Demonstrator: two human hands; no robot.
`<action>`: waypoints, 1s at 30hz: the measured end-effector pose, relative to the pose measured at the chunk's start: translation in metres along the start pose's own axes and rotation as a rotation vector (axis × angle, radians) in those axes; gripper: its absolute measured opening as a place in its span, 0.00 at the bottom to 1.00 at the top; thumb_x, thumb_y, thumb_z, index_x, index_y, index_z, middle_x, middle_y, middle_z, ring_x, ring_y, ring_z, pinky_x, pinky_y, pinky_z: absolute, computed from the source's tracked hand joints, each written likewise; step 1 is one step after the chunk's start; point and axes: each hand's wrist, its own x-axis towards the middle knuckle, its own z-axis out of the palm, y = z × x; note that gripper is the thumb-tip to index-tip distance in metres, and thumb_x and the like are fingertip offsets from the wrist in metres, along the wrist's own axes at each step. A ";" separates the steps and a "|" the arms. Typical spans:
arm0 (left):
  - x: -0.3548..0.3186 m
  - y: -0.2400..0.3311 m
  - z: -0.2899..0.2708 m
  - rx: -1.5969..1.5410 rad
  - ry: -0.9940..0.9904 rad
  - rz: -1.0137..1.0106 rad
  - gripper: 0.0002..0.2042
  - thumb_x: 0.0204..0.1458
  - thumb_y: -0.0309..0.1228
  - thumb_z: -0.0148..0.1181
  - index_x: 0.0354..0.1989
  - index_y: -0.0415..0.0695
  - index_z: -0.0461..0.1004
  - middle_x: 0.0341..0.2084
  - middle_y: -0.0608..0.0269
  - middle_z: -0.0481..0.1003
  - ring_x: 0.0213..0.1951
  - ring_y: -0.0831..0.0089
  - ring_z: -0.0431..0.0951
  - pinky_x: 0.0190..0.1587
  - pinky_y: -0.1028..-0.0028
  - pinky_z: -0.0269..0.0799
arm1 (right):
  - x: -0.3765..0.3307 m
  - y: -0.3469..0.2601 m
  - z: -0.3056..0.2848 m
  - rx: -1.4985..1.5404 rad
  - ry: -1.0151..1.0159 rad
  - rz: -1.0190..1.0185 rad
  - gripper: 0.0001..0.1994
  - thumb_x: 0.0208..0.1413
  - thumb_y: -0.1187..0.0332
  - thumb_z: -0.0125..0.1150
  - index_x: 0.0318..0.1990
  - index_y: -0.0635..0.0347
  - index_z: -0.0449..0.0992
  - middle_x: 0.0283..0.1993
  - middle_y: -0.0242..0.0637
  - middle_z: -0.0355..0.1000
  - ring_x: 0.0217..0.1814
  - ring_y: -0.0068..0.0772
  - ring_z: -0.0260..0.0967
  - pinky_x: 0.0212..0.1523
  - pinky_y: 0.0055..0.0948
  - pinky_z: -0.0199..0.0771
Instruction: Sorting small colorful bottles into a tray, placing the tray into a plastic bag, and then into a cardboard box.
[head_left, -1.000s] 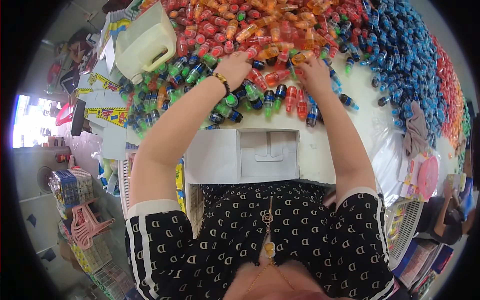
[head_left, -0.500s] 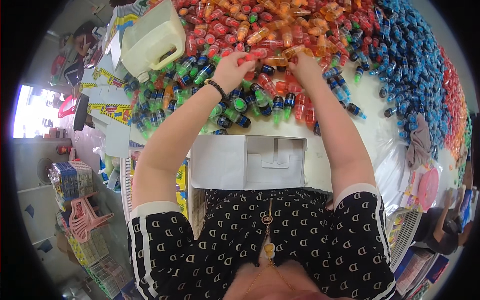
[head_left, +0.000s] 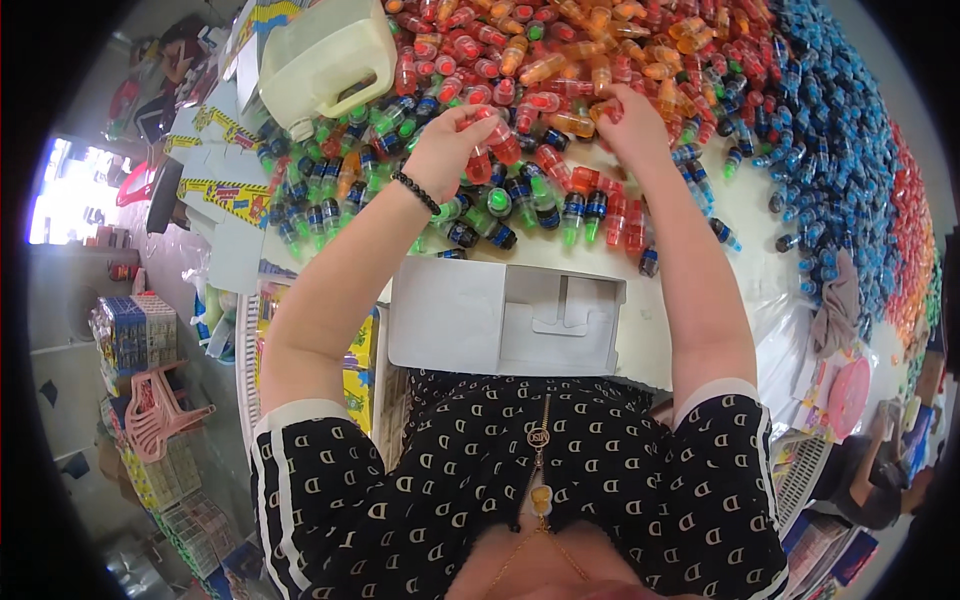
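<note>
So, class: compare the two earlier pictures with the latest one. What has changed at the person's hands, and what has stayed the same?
The left hand has lifted a red bottle from the pile; its fingers were lower among the green-capped bottles before. The right hand has shifted slightly toward the orange bottles, fingers down among them. The open white box, the pale jug and the blue bottles stayed as they were.

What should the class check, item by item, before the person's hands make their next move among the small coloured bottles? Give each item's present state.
1. Left hand on red bottles: ok.
2. Right hand among orange bottles: ok; its grip: cannot tell.
3. White carton open, flaps spread: ok.
4. Carton inside free of bottles: ok.
5. Pale jug apart from both hands: ok.
6. Table's near edge free of bottles: ok.
</note>
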 end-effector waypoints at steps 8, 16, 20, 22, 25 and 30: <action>-0.019 0.012 0.001 0.042 -0.077 -0.026 0.14 0.57 0.30 0.60 0.48 0.37 0.71 0.33 0.67 0.77 0.31 0.85 0.72 0.33 0.83 0.68 | 0.028 -0.064 0.043 -0.767 -0.034 -0.588 0.15 0.49 0.69 0.59 0.46 0.47 0.74 0.45 0.38 0.72 0.47 0.39 0.73 0.42 0.42 0.71; -0.054 0.018 -0.007 -0.050 0.059 0.084 0.12 0.56 0.29 0.60 0.46 0.39 0.72 0.31 0.68 0.77 0.28 0.86 0.71 0.32 0.83 0.68 | -0.015 -0.067 -0.009 -0.345 0.070 -0.545 0.08 0.51 0.68 0.60 0.40 0.49 0.77 0.44 0.37 0.73 0.44 0.38 0.72 0.42 0.38 0.70; -0.096 0.027 0.024 0.068 -0.157 0.063 0.12 0.56 0.30 0.61 0.46 0.41 0.72 0.32 0.69 0.77 0.29 0.84 0.72 0.34 0.83 0.69 | -0.092 -0.045 -0.073 0.026 -0.064 -0.600 0.08 0.48 0.74 0.63 0.38 0.55 0.77 0.40 0.37 0.72 0.41 0.39 0.71 0.42 0.32 0.71; -0.124 0.011 0.040 0.135 -0.216 0.039 0.11 0.56 0.30 0.60 0.45 0.41 0.72 0.33 0.68 0.77 0.31 0.80 0.73 0.36 0.80 0.70 | -0.138 -0.042 -0.079 0.107 -0.148 -0.470 0.09 0.48 0.72 0.65 0.39 0.54 0.77 0.39 0.36 0.72 0.40 0.39 0.71 0.40 0.32 0.71; -0.158 -0.013 0.047 0.486 -0.399 0.189 0.12 0.55 0.29 0.61 0.46 0.42 0.71 0.38 0.63 0.76 0.39 0.72 0.76 0.40 0.76 0.72 | -0.193 -0.031 -0.074 0.179 -0.101 -0.398 0.12 0.47 0.70 0.67 0.41 0.54 0.77 0.38 0.37 0.72 0.41 0.40 0.70 0.40 0.32 0.72; -0.207 -0.048 0.049 0.911 -0.546 0.581 0.15 0.52 0.30 0.62 0.47 0.42 0.70 0.45 0.54 0.72 0.47 0.56 0.75 0.47 0.66 0.72 | -0.268 -0.024 -0.047 0.266 -0.207 -0.462 0.17 0.45 0.71 0.68 0.45 0.57 0.76 0.41 0.38 0.72 0.44 0.44 0.69 0.44 0.35 0.72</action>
